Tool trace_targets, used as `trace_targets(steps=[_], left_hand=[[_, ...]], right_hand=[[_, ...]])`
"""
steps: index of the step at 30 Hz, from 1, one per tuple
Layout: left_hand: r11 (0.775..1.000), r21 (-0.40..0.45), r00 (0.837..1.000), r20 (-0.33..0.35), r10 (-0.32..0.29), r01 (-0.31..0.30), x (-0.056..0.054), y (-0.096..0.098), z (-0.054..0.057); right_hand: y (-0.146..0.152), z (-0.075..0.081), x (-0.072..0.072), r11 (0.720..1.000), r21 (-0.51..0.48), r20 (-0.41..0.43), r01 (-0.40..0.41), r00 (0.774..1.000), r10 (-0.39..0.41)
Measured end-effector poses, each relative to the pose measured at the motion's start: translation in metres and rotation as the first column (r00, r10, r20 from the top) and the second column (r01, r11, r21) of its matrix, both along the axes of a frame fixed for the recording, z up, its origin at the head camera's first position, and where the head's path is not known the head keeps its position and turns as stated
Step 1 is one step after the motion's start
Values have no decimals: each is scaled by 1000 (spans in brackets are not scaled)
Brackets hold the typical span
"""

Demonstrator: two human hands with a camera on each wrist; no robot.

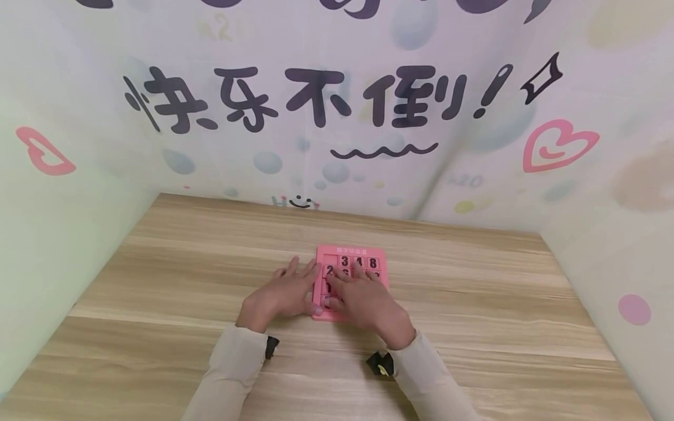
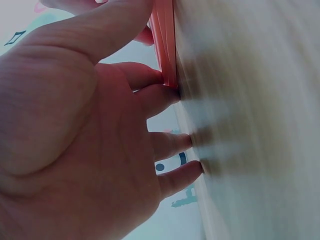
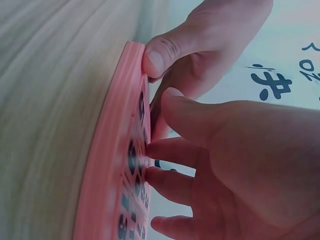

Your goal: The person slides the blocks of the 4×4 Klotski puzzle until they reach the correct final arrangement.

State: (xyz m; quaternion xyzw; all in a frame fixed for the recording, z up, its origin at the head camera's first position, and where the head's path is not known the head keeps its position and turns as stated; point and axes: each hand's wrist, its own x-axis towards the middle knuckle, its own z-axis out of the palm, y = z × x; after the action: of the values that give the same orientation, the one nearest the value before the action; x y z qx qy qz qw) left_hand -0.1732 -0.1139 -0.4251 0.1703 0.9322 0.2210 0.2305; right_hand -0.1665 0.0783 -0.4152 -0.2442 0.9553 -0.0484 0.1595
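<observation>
A pink sliding number puzzle with black-numbered square tiles lies on the wooden table. One slot at its upper left holds no tile. My left hand is at its left side, the thumb on the near left corner and the index finger along the edge. In the left wrist view, the other fingers are spread, tips on the table. My right hand is over the tiles with its fingertips touching the face, covering several numbers. In the right wrist view, its thumb is raised off the puzzle.
The wooden table extends around the puzzle. A white printed backdrop with black lettering and hearts stands behind it and at both sides. Dark bows are at the sleeve cuffs.
</observation>
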Motion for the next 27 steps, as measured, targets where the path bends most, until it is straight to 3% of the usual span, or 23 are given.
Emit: trace_targets(steps=[27], left_hand=[[1000, 29, 1000, -14, 7, -7, 1, -1, 0]], right_hand=[[2, -9, -7, 999, -26, -14, 26, 1000, -27]])
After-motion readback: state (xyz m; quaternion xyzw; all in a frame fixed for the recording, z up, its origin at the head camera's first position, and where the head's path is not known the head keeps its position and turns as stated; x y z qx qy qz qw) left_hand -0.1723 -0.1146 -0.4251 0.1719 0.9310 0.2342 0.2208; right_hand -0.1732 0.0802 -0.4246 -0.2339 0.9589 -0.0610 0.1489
